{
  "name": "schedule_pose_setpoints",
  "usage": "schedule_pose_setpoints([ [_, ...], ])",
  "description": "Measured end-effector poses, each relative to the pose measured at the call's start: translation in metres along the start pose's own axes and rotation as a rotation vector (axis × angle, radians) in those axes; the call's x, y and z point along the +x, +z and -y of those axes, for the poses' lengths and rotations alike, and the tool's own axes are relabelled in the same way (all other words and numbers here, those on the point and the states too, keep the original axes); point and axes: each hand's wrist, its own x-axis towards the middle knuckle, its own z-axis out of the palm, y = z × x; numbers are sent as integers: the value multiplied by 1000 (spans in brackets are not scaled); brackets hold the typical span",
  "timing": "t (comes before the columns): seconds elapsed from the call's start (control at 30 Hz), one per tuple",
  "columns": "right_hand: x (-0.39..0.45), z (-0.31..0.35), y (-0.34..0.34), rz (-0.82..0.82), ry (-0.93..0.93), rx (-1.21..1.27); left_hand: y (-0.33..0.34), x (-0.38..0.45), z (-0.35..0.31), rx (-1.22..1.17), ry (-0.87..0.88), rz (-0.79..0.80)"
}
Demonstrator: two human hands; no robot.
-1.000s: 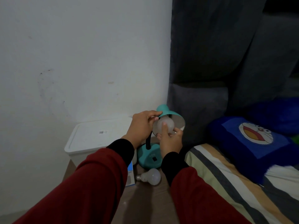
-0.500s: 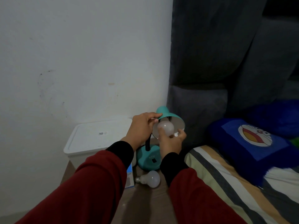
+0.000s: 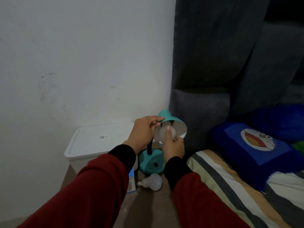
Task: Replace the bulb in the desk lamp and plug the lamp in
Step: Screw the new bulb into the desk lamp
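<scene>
A teal desk lamp stands on a brown surface beside the bed, its base low and its shade tilted toward me. My left hand grips the rim and neck of the shade. My right hand holds a white bulb inside the shade's mouth, thumb and fingers wrapped around it. A second white bulb lies on its side in front of the lamp base, metal cap pointing left. The lamp's cord and plug are hidden.
A white lidded box sits left of the lamp against the wall. A small blue carton stands beside the loose bulb. A striped bed with a blue cartoon pillow and a grey headboard fill the right.
My right hand has turned around the bulb in the shade, fingers shifting their hold. The left hand keeps the shade steady. The view moved slightly.
</scene>
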Motion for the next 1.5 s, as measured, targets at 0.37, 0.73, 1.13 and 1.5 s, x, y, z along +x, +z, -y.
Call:
schedule_pose_setpoints([
  [0.37,-2,1,0,-22,-13,-7,-1,-1,0,-11,7,7],
  [0.73,-2,1,2,-34,-17,8,0,-1,0,7,19,1],
  [1.13,-1,2,4,-2,14,-28,-1,-1,0,15,26,9],
  [1.5,-4,2,1,31,5,-25,0,-1,-1,12,25,8],
])
